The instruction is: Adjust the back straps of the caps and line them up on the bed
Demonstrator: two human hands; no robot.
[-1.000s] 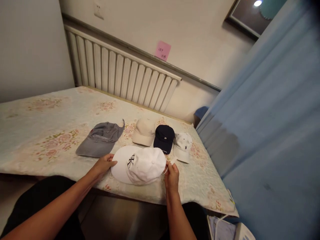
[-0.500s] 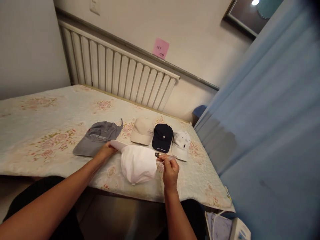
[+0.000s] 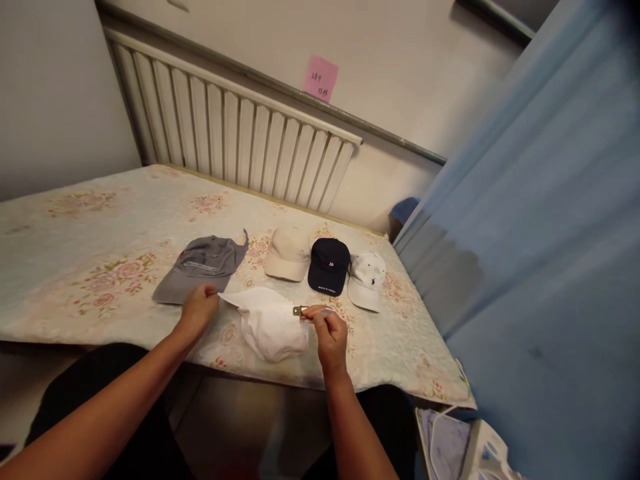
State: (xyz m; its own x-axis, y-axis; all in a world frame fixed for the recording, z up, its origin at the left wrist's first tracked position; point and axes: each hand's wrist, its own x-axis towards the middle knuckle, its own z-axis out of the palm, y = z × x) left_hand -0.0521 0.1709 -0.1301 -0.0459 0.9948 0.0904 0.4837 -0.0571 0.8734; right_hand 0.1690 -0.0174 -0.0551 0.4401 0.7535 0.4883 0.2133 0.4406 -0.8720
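Note:
A white cap [image 3: 274,327] is held on its side over the near edge of the bed, its brim [image 3: 250,297] pointing left. My left hand [image 3: 201,310] is closed on the tip of that brim. At the cap's back, my right hand [image 3: 331,337] pinches the strap near a small metal buckle [image 3: 299,311]. Behind lie a grey cap [image 3: 203,267], partly behind my left hand, then a beige cap [image 3: 287,255], a navy cap [image 3: 329,265] with small white lettering, and another white cap [image 3: 367,280] with a small dark logo.
A floral sheet [image 3: 115,233] covers the bed. A radiator [image 3: 240,127] runs along the wall behind, below a pink note [image 3: 320,79]. To the right hangs a blue curtain [image 3: 540,220]. Beside the bed's near right corner is a white object [image 3: 493,453].
The held white cap has tilted and shows more of its brim. Both hands have shifted slightly left, still on the brim and the strap. The camera view has dipped a little.

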